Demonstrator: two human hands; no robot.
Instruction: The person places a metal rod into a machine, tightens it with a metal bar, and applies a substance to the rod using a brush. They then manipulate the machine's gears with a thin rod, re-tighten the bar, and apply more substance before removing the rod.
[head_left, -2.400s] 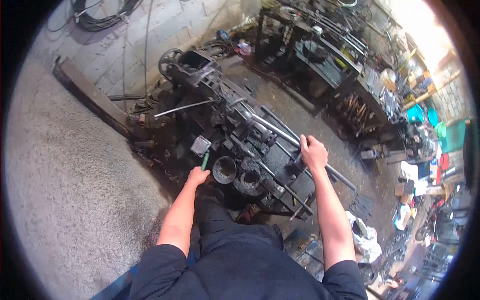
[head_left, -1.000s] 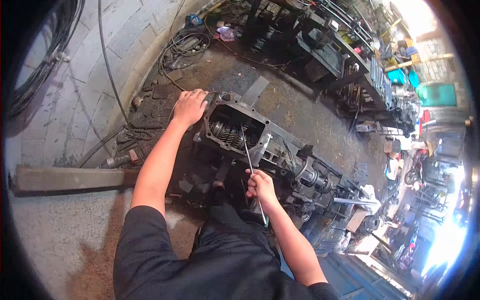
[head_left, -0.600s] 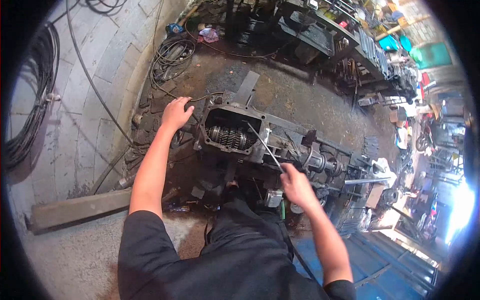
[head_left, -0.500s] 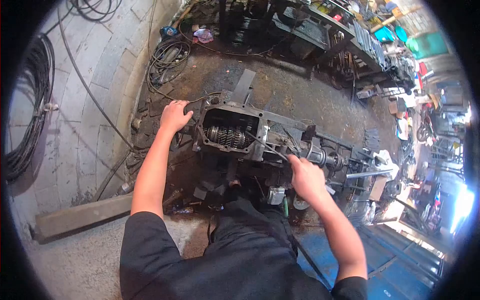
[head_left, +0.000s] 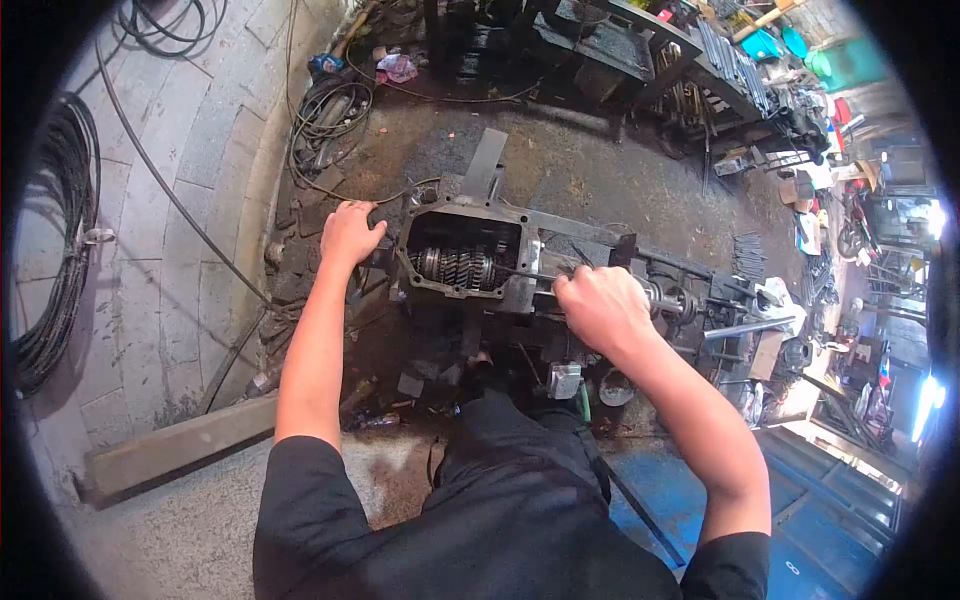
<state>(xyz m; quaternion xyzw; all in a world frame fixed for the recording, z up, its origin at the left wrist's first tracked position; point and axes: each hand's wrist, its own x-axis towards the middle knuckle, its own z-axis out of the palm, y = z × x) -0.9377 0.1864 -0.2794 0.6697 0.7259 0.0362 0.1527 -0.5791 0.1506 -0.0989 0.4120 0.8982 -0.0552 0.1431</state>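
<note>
A greasy gearbox housing (head_left: 520,225) lies on the workshop floor, its top open with gears (head_left: 458,268) showing inside. My left hand (head_left: 350,233) rests on the housing's left end, fingers curled over its edge. My right hand (head_left: 600,305) is closed around a thin metal rod (head_left: 528,273) whose tip points left into the opening, just above the gears. A hammer (head_left: 566,383) with a green handle lies on the floor below the housing, by my knee.
Coiled cables (head_left: 330,105) lie at the back left and a steel beam (head_left: 175,450) crosses the floor at the left. Cluttered workbenches (head_left: 650,50) line the back. Shafts and parts (head_left: 720,310) sit to the right, a blue sheet (head_left: 740,500) at lower right.
I turned from the gearbox's far end to its open top. My left hand let go of the hammer and went to the housing; my right hand took the rod and lowered it nearly level.
</note>
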